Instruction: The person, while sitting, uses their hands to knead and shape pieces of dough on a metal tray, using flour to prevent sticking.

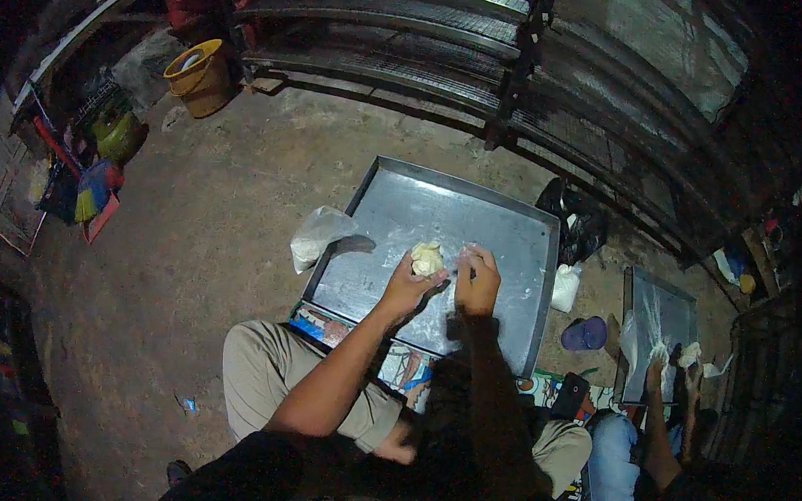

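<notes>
My left hand is closed round a pale, crumpled lump of dough, held over a large metal tray with white powdery smears. Just right of the lump, my right hand has its fingers curled in, with pale residue at the tips; I cannot make out what, if anything, is pinched in them. A bag of white powder rests against the tray's left side, and a smaller white bag is beside its right edge.
At right, a co-worker's hands hold pale material by a second tray. A purple cup and phone are near me. Metal racks line the back; a yellow bucket and brooms are at left.
</notes>
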Tool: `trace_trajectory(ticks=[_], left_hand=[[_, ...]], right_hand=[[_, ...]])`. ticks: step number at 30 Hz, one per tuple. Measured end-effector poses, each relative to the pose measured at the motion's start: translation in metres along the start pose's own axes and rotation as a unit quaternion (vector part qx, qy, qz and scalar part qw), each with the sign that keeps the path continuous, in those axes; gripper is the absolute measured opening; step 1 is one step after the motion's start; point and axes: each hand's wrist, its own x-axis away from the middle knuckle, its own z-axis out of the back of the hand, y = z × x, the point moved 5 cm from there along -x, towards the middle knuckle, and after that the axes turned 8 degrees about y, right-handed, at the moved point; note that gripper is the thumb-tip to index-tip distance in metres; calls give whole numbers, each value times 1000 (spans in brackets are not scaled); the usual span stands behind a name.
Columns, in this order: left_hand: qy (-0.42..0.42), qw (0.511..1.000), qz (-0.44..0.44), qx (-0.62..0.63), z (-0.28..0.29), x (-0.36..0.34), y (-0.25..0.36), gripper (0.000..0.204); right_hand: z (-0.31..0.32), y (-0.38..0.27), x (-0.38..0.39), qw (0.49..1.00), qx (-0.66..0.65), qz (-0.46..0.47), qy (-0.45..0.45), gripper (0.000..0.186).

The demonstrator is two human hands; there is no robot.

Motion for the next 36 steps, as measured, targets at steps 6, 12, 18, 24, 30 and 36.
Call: trace_trajectory(ticks=[6,12,18,24,30,36], left_hand=[[-50,995,16,-83,-6,6,13,38],[-103,973,-95,-183,-21,17,5,34],[37,971,-48,-230,-2,11,-4,32],[47,992,95,76,16,-7,-26,39],[-128,989,21,-68,-6,3,27,60],[-165,983,-23,-79,1,7,46,58]], right_hand=[[-4,19,4,928,-246,-277,37,34],[-7,8,11,980,-100,-150,80,35],[-6,-5,9,991,10,-116,-62,29],[-12,-18,16,956,-122,-137,-230,67],[-6,19,9,949,-181,-183,-183,58],[2,-19,1,948,-133,-208,-203,41]])
